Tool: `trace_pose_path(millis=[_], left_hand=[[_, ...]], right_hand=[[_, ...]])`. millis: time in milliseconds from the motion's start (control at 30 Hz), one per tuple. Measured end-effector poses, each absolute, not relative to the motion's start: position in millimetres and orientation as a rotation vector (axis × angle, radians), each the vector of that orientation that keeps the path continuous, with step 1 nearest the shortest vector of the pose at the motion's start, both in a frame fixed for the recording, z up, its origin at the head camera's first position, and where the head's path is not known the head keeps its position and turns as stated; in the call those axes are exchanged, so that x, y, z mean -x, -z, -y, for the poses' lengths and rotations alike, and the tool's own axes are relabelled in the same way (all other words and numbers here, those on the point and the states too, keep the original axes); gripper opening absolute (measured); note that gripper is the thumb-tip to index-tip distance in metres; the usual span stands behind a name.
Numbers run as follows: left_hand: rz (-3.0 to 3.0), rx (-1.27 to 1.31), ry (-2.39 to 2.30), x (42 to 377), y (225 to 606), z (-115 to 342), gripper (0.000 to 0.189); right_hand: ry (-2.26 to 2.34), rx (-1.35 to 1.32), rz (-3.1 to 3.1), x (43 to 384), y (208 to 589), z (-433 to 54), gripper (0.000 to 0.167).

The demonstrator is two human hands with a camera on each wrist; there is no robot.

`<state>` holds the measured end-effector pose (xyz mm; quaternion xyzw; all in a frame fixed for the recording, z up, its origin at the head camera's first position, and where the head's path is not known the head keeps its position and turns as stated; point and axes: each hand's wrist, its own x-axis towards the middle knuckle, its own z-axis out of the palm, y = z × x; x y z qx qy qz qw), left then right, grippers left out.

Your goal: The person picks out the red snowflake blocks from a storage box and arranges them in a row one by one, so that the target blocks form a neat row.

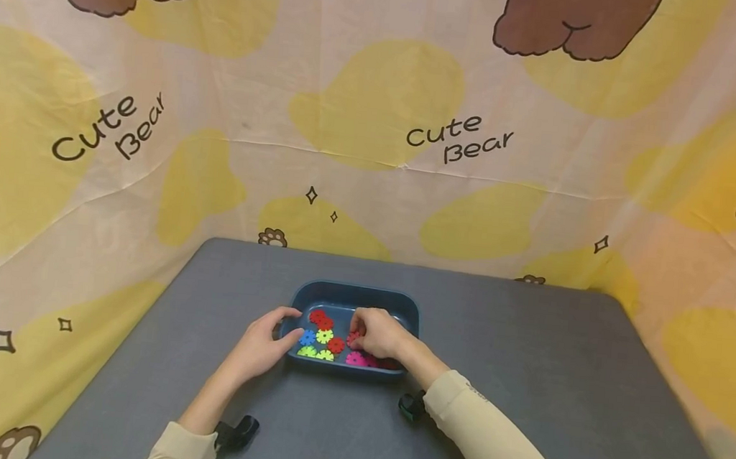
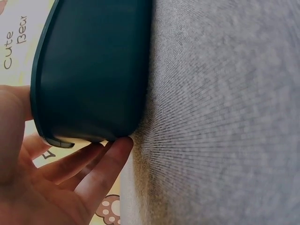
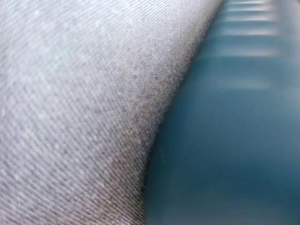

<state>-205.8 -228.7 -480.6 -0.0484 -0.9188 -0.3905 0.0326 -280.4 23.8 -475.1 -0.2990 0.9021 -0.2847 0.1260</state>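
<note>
A dark blue plastic bin (image 1: 357,288) sits on the table, with several notched snowflake building discs (image 1: 324,335) in red, yellow-green, blue and pink spread over its floor. At the bin's left end, my left hand (image 1: 263,340) holds the wall, thumb by the rim. The left wrist view shows its fingers (image 2: 101,176) against the bin's outer side. My right hand (image 1: 378,333) reaches over the near wall into the bin and pinches a red disc (image 1: 353,338) between thumb and fingers. That hand covers part of the bin's right side. The right wrist view shows only the bin's outer wall (image 3: 229,140) and tabletop.
A grey cloth-covered table (image 1: 526,357) lies under the bin. Behind and at both sides hangs a yellow and cream printed curtain (image 1: 364,114). Black straps (image 1: 238,433) are on both wrists, close above the tabletop.
</note>
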Motion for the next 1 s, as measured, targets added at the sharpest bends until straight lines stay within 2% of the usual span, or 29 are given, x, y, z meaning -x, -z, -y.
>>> trace_pose_path(millis=[267, 533, 1000], left_hand=[[2.832, 0.161, 1.201, 206, 479, 228, 0.041], [2.83, 0.146, 1.23, 203, 478, 231, 0.042], [2.848, 0.15, 1.224, 201, 473, 233, 0.043]], right_hand=[[0.887, 0.836, -2.616, 279, 471, -27, 0.014], [0.957, 0.821, -2.576, 270, 450, -36, 0.015], [1.074, 0.805, -2.566, 263, 414, -78, 0.012]])
